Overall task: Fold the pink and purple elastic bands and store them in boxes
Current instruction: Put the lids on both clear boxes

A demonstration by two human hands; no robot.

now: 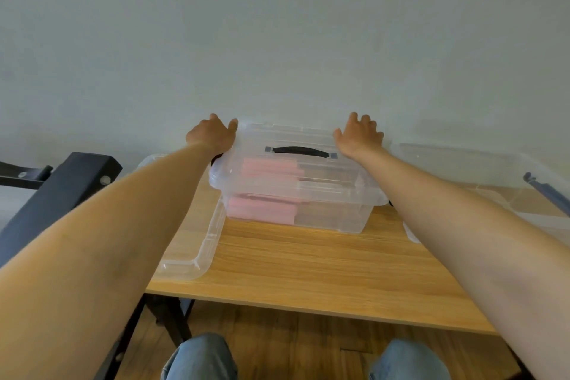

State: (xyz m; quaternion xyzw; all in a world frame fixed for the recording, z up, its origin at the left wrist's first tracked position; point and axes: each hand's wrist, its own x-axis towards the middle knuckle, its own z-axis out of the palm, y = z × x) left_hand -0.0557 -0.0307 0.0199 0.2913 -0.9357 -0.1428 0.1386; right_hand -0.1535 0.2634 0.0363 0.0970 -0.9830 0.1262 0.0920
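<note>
Both hands, left hand (212,134) and right hand (359,134), rest spread fingers on the lidded clear box (296,191) holding pink bands (265,208). Empty clear containers (197,256) flank it on the wooden tabletop (308,271) against a pale wall (277,25).

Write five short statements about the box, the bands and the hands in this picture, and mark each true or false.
1. The lid is on the clear box. True.
2. Pink bands show through the box wall. True.
3. The left hand lifts the box by its black handle. False: no hand touches the handle; the left hand is at the lid's left end.
4. The right hand is at the lid's right end. True.
5. The box stands on the floor. False: it stands on the wooden table.
</note>
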